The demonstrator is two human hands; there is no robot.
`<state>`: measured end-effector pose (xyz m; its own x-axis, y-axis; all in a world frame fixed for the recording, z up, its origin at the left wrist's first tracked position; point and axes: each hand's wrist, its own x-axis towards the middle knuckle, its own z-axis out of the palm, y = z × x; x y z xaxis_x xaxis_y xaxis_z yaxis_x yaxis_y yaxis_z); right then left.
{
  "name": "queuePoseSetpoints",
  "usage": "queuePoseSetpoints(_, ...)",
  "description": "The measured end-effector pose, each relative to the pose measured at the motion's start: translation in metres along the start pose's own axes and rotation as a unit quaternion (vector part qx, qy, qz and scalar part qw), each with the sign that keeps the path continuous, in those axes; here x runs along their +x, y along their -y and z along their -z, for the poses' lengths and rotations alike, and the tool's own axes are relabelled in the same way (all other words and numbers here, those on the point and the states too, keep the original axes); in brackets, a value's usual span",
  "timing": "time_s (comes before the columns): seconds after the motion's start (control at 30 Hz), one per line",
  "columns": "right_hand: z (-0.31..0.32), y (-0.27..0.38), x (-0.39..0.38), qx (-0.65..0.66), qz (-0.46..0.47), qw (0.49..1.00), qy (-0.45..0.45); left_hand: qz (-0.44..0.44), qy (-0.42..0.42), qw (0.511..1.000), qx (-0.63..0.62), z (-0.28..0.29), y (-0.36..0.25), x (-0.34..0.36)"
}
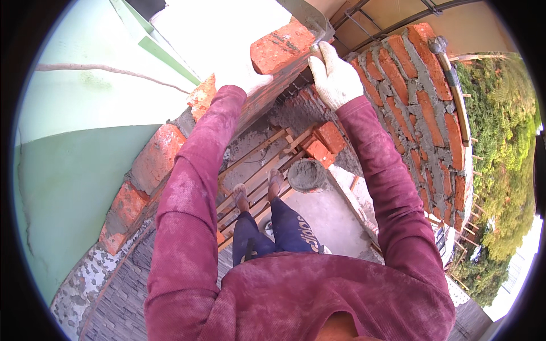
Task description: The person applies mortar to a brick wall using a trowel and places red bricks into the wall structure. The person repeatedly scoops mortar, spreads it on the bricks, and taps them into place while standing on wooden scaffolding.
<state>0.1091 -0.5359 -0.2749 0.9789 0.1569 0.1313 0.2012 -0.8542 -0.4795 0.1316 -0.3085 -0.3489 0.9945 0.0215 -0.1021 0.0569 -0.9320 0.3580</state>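
Observation:
My left hand (245,79), in a white glove, rests against the near end of a red brick (281,48) on top of the brick wall's left part (153,162); bright glare hides its fingers. My right hand (335,77), also gloved, is closed on the handle of a trowel (311,23), whose grey blade lies over the far end of that brick. Both maroon sleeves reach up from the lower edge. My feet stand on a wooden slat platform (256,170) below.
A curved brick wall (424,113) with wet mortar joints runs on the right, a hammer (452,74) lying on its top. A bucket of mortar (307,175) and loose bricks (325,145) sit by my feet. A green-and-white wall (74,148) stands left, trees right.

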Motion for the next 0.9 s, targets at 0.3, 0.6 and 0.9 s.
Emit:
queuePoseSetpoints(0.3, -0.009, 0.01, 0.001, 0.002, -0.02, 0.988, 0.154, -0.001, -0.006, 1.0, 0.015, -0.003, 0.003, 0.002)
queuePoseSetpoints(0.6, -0.011, 0.005, -0.02, 0.018, 0.017, 0.994, 0.104, -0.136, -0.11, 0.967, -0.184, -0.01, 0.048, -0.209)
queuePoseSetpoints(0.9, -0.027, 0.031, -0.076, 0.154, -0.019, 0.987, 0.031, 0.424, 0.29, 0.824, -0.239, -0.169, 0.181, -0.675)
